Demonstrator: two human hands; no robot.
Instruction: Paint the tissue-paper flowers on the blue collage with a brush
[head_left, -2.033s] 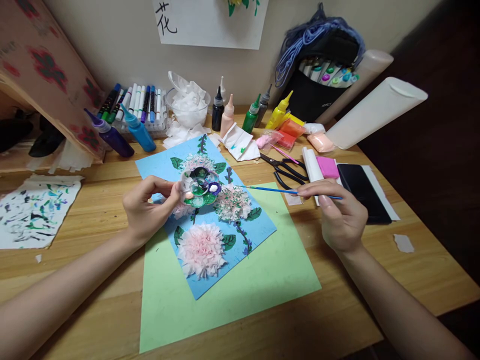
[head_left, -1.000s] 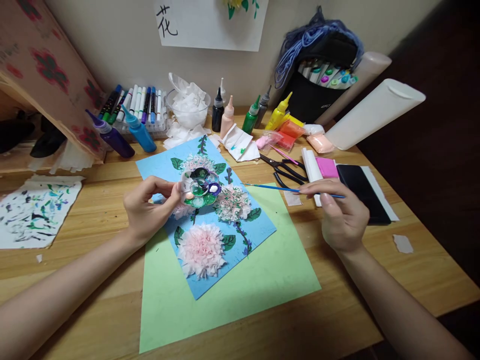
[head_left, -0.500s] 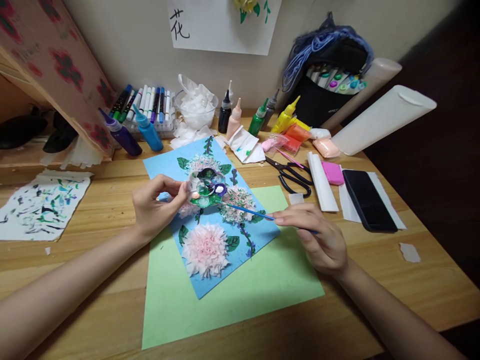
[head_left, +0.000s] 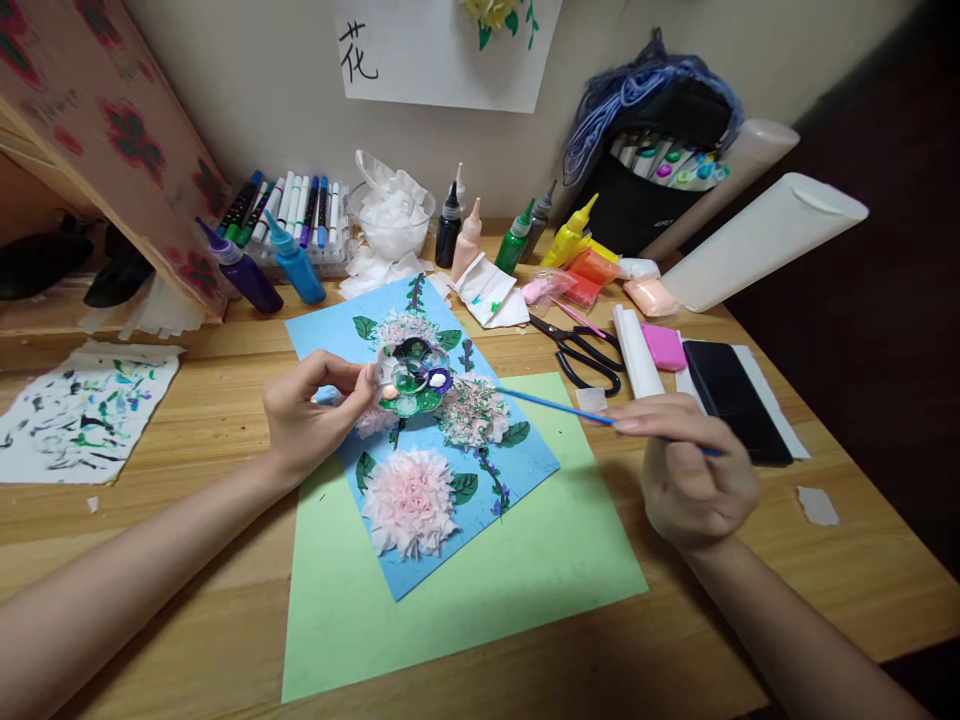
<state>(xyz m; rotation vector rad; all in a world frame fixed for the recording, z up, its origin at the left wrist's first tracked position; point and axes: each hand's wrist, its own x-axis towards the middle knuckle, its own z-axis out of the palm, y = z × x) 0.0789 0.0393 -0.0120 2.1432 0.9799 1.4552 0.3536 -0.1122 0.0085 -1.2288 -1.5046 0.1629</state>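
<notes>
My left hand [head_left: 319, 410] pinches the rim of a small flower-shaped paint palette [head_left: 406, 404], whose wells hold green, black, purple, white and peach paint. Between the fingers of my right hand [head_left: 697, 465] is a slim blue paintbrush [head_left: 559, 406], its tip pointing left and apart from the palette. Below the palette lies a blue sheet [head_left: 420, 570] with painted leaves and vines. Raised pink paper flowers [head_left: 414, 503] are stuck on it, one speckled with green [head_left: 476, 412]. A light green sheet [head_left: 465, 640] is underneath.
Paint bottles [head_left: 515, 238], a marker set [head_left: 304, 210] and a bowl of tissue [head_left: 394, 215] line the wall. Black scissors [head_left: 581, 350], a pink block [head_left: 664, 347] and a phone [head_left: 739, 405] lie at the right. A paint-smeared cloth [head_left: 82, 410] lies left.
My right hand has moved right with the paintbrush, drawing its tip away from the palette's edge. My left hand and the palette stay nearly in place.
</notes>
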